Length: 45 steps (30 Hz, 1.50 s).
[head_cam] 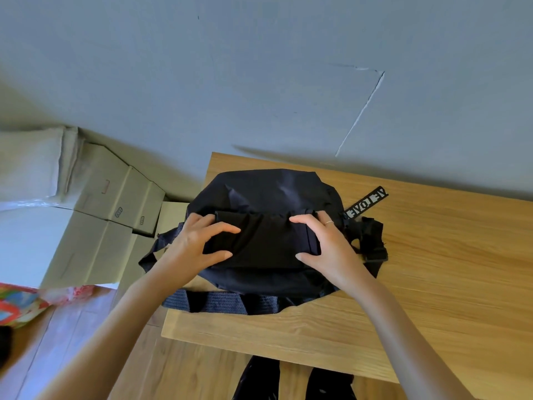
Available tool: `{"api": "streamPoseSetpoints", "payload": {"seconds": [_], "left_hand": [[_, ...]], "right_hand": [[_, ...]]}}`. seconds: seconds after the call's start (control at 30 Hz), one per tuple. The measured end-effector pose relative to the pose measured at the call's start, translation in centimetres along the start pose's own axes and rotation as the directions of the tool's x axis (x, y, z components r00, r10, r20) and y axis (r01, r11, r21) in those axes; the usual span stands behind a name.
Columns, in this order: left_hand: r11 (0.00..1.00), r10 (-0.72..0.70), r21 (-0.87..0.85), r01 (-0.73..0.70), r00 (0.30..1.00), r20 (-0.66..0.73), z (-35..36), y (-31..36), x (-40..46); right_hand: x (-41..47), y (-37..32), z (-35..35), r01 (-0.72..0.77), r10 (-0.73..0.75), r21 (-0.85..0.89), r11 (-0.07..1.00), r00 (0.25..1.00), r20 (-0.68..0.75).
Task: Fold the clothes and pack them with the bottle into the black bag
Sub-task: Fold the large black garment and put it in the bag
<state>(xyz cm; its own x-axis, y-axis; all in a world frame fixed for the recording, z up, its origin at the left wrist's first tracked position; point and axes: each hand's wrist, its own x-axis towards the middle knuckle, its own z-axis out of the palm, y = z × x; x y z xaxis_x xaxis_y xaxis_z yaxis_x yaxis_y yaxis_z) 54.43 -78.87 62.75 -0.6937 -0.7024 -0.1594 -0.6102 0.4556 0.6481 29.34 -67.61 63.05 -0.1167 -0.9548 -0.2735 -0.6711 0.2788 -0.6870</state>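
We see the soft black fabric bag [268, 192] lying on the light wooden worktop [432, 269], with a folded black cloth bundle [262, 243] on top. Our left hand [193, 243] and right hand [328, 246] grip the bundle's opposite ends, fingers curled round it. Stacked cardboard boxes [115, 197] stand beyond the worktop's left side.

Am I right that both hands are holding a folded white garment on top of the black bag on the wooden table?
Not quite: the folded garment is black, not white, as the head view shows. Both hands, left and right, hold it on the black bag on the wooden table.
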Motion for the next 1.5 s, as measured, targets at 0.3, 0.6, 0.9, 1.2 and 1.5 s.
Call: {"api": "streamPoseSetpoints", "payload": {"seconds": [0.3, 0.6, 0.9, 1.2, 1.5], "left_hand": [[0.857, 0.361, 0.371, -0.358, 0.93, 0.063, 1.4, 4.6, 1.7], [0.665, 0.368, 0.569, -0.483, 0.876, 0.313, 7.8, 5.7, 3.3], [0.637, 0.388, 0.581, -0.507, 0.862, 0.326, 8.3, 5.1, 2.9], [0.644, 0.373, 0.573, -0.508, 0.861, 0.345, 8.7, 5.1, 2.7], [0.73, 0.352, 0.467, -0.499, 0.86, 0.37, 8.0, 4.7, 3.2]], "right_hand": [[0.3, 1.4, -2.1, 0.102, -0.147, -0.162, 0.981, 0.945, -0.294], [2.0, 3.8, -1.8, 0.091, -0.201, -0.488, 0.868, 0.963, -0.18], [2.6, 3.7, -1.7, 0.128, -0.304, -0.552, 0.824, 0.922, -0.24], [2.8, 2.5, -1.2, 0.09, -0.288, -0.485, 0.87, 0.891, -0.35], [2.7, 2.2, -1.2, 0.049, -0.192, -0.304, 0.951, 0.866, -0.461]]}}
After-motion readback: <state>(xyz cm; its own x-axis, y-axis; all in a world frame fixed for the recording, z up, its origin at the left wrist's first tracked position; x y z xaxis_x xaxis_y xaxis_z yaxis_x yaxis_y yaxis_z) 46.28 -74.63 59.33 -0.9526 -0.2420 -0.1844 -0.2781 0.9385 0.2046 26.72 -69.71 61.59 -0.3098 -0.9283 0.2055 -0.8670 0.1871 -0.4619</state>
